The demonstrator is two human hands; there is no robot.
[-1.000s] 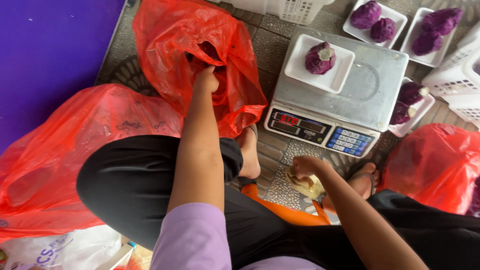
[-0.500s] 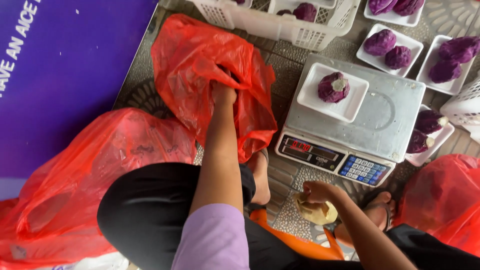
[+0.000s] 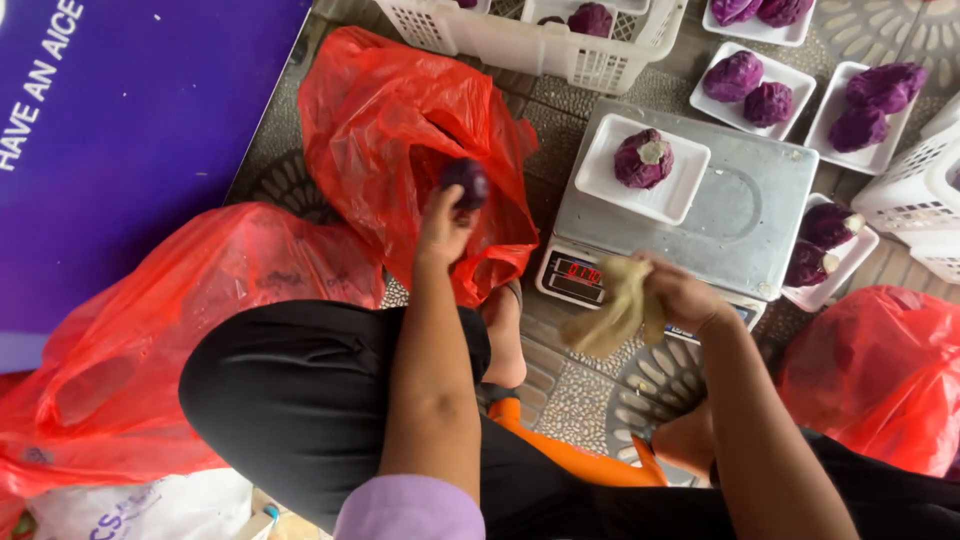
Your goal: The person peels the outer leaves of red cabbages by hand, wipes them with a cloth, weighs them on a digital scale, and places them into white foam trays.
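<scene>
1. left hand [image 3: 443,225] is closed round a dark purple tuber [image 3: 466,181], held just above the mouth of the red bag [image 3: 400,120]; tuber is clear of the bag, gripped mostly by fingertips from below.
2. right hand [image 3: 680,295] grips a pale yellowish cloth [image 3: 615,310], bunched, hanging in front of the scale [image 3: 730,215] display; whether anything is inside the cloth, cannot tell.
3. scale sits on the paved floor [image 3: 570,400]; a white tray [image 3: 645,170] rests on its platform with one purple tuber, cut end pale, in it.
4. more trays [image 3: 750,85] with tubers lie beyond and right of the scale; white baskets [image 3: 540,45] at top and right edge; another red bag [image 3: 150,330] at left, one more at lower right.
5. risk: fingertip hold on a round tuber looks light; a slip would likely drop it back into the bag or onto the floor; could roll under the scale.
6. risk: cloth dangles over the display and near the platform edge; if it touches the platform, the reading would be off.
7. risk: tray sits toward the platform's left corner; a knock from either hand could tip it off.
8. risk: bag mouth is slack and close to the scale's left side; loose plastic could drape onto the platform.
</scene>
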